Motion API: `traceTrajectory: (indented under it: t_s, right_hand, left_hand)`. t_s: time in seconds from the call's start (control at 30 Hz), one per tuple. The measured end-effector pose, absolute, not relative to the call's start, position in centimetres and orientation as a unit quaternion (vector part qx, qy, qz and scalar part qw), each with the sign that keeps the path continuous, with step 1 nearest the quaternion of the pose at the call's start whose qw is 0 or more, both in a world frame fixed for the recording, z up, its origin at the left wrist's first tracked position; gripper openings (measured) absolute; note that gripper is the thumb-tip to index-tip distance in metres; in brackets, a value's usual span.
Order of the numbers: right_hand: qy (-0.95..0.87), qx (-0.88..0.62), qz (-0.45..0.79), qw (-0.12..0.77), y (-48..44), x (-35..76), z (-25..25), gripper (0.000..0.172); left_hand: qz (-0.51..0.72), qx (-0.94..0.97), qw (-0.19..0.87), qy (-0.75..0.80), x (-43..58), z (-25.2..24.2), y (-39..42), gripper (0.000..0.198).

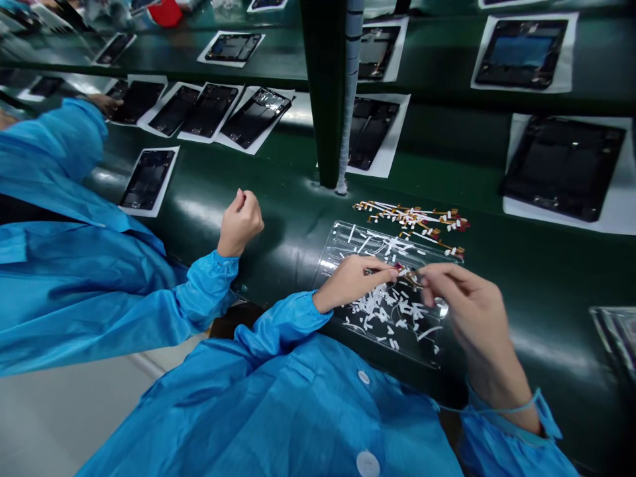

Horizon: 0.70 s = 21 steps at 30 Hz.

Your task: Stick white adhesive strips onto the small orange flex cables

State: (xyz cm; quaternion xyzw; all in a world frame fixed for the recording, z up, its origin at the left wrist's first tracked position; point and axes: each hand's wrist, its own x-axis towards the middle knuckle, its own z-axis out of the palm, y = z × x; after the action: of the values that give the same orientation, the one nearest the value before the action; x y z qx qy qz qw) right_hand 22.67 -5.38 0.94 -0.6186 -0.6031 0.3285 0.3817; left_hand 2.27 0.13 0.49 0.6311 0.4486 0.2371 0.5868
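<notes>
Green bench: it runs right across in front of me (536, 285), smooth and shiny.
Neighbour in blue: a person (124, 265) at my left, one hand (241, 224) curled above the bench, well apart from mine.
Dark post: it (325, 99) stands on the bench, beyond my hands.
Black panels: they (564, 165) lie in rows on white sheets (388, 149), farther back.
Clear tray: it (330, 258) sits flat before me, under my hands.
My right hand: it (470, 301) comes in over the tray's right side, thumb and fingertips drawn close at the cable's near end – whether they grip it, I cannot tell.
My left hand: thumb and forefinger (350, 281) are pinched on the cable.
Cable heap: orange-and-white flex cables (412, 215) lie loosely just beyond the tray.
Flex cable: this one (410, 277) is between my hands – above the tray.
White scraps: small strips (375, 301) are strewn across the tray.
</notes>
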Motion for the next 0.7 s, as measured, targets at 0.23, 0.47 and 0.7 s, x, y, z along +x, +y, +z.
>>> traceTrajectory:
  t_s: [0.23, 0.47, 0.7]
  right_hand:
    - [-0.747, -0.579, 0.091, 0.313, -5.9, 20.7, 2.6, 0.015]
    - [-0.791, -0.554, -0.126, 0.225, -4.9, 18.6, 1.8, 0.012]
    - [-0.724, -0.630, 0.015, 0.281, -4.8, 18.8, 3.1, 0.008]
  left_hand:
    - [0.281, 0.587, 0.634, 0.417, 1.5, 1.4, 0.2, 0.030]
    - [0.300, 0.606, 0.613, 0.409, 1.0, 1.5, 0.4, 0.030]
    - [0.261, 0.682, 0.522, 0.441, -0.2, 1.8, 0.5, 0.028]
